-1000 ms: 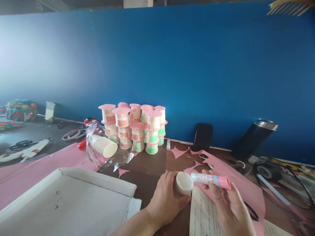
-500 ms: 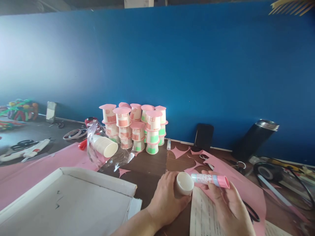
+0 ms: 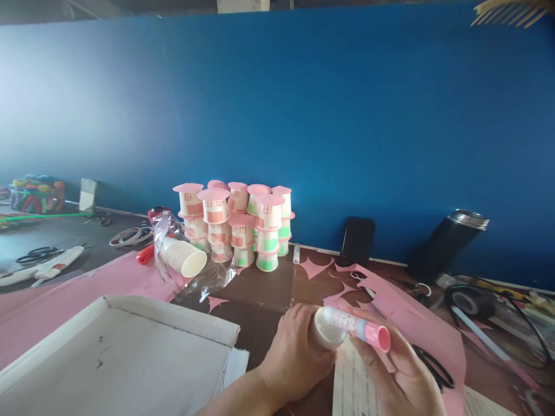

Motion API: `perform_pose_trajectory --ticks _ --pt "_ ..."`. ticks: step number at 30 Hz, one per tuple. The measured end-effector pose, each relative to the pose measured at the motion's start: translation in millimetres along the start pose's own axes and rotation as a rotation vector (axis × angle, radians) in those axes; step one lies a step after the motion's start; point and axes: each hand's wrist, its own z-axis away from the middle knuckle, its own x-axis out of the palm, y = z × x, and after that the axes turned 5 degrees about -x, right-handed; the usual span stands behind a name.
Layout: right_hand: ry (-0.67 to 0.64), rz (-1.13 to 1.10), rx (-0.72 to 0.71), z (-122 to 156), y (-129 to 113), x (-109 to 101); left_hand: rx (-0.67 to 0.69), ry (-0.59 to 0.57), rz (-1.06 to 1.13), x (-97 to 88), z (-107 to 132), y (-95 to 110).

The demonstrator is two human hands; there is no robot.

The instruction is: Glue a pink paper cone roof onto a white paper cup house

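Observation:
My left hand [image 3: 291,355] is wrapped round a white paper cup [image 3: 326,334], whose round face is turned up toward me. In my right hand [image 3: 399,370] is a pink and pale-blue glue stick [image 3: 353,325], held between thumb and fingers. Its far end lies over the cup's rim; whether it touches cannot be made out. Its pink end points down to the right. Below the hands lies a printed sheet of paper [image 3: 353,381].
Stacked paper-cup towers [image 3: 266,216] with pink paper tops stand by the blue wall. Nested cups [image 3: 184,257] lie in clear plastic. A white box lid [image 3: 173,323] sits left, pink paper [image 3: 451,352] and black-handled scissors [image 3: 433,367] right. A black bottle [image 3: 446,242] leans at the back.
My right hand has shifted left and tilted the glue stick, bringing its far end over the cup's rim. The cup has tipped slightly. At the far left, a green strand now shows.

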Motion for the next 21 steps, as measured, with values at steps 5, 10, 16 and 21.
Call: perform_pose_trajectory --ticks 5,10,16,21 --pt "-0.065 0.117 -0.076 -3.3 -7.1 -1.4 -0.003 0.015 -0.022 2.0 0.5 -1.0" --pt "-0.039 0.124 -0.044 -4.6 -8.7 -1.8 0.009 0.010 -0.021 2.0 0.9 -0.7" --pt "0.135 -0.132 0.124 -10.8 -17.0 -4.8 -0.041 0.004 -0.022 -0.9 -0.3 6.0" --pt "0.050 -0.072 0.058 -11.1 -15.0 -1.6 -0.030 0.005 -0.015 0.9 -1.1 2.4"
